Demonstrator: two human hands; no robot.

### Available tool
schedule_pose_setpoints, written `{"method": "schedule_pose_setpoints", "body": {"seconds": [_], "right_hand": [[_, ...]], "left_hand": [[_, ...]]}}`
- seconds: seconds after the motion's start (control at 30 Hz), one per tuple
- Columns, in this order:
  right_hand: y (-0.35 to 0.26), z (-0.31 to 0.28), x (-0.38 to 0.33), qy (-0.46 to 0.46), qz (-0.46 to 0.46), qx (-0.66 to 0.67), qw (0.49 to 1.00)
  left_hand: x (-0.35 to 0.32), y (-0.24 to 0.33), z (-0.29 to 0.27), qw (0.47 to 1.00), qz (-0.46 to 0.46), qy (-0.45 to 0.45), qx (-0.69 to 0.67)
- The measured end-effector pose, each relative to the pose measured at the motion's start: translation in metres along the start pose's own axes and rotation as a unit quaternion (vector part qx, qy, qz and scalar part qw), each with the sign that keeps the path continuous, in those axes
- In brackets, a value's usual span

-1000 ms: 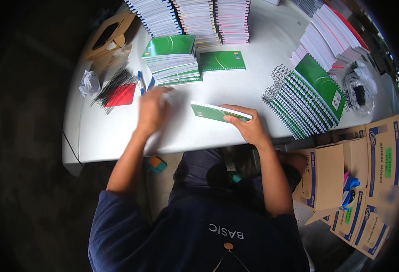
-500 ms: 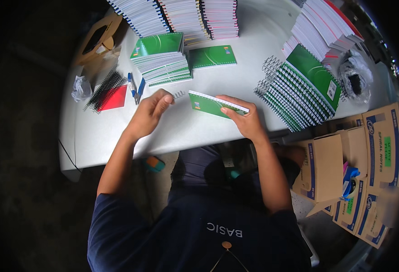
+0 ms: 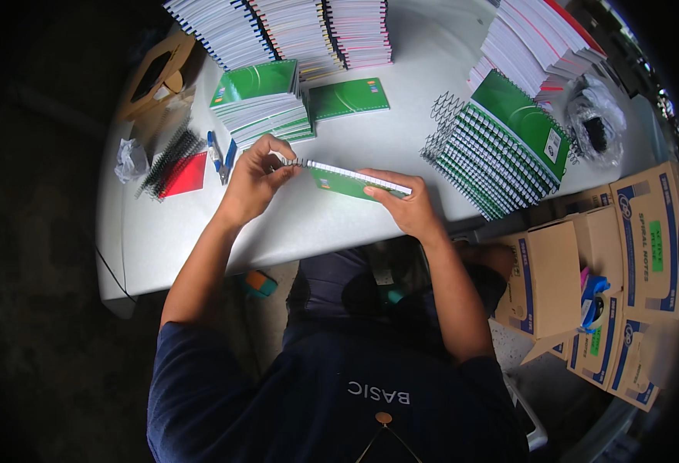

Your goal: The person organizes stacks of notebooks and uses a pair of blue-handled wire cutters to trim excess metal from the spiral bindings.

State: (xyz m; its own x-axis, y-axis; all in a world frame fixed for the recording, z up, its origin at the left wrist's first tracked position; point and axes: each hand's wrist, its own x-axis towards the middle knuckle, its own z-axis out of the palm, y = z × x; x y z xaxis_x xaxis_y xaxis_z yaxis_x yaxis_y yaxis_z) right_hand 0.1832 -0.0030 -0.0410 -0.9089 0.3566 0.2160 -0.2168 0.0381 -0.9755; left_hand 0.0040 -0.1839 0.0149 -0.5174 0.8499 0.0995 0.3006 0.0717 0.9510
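My right hand (image 3: 410, 207) grips the right end of a small green notebook (image 3: 338, 185), thumb on its cover, with the white punched edge facing up and away. A dark wire spiral coil (image 3: 300, 163) is pinched in the fingers of my left hand (image 3: 251, 182). Its free end meets the left end of the notebook's punched edge; whether it passes through the holes is too small to tell. Just beyond, a pile of green-covered notebooks (image 3: 266, 116) stands beside a single green notebook (image 3: 351, 98) lying flat.
Spiral-bound green notebooks (image 3: 501, 154) lie fanned at right, near a plastic-wrapped bundle (image 3: 598, 127). Loose coils (image 3: 171, 158), a red cover (image 3: 185, 176) and blue-handled pliers (image 3: 217, 154) are at left. Bound stacks (image 3: 297, 35) stand at the back. Cardboard boxes (image 3: 555, 270) sit right of the table.
My left hand has brought the coil right, up to the notebook's left end; before, a gap separated them. The right hand keeps its hold on the notebook. The whole view has shifted slightly.
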Motion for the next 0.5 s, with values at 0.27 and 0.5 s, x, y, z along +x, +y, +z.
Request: {"method": "schedule_pose_setpoints", "body": {"seconds": [0.27,0.5], "right_hand": [[-0.005,0.002,-0.004,0.01,0.006,-0.034,0.999],[-0.005,0.021,-0.026,0.076,-0.07,-0.116,0.988]], "left_hand": [[0.017,0.051,0.001,0.853,0.021,-0.164,0.495],[-0.049,-0.032,0.054,0.806,0.189,-0.003,0.561]]}}
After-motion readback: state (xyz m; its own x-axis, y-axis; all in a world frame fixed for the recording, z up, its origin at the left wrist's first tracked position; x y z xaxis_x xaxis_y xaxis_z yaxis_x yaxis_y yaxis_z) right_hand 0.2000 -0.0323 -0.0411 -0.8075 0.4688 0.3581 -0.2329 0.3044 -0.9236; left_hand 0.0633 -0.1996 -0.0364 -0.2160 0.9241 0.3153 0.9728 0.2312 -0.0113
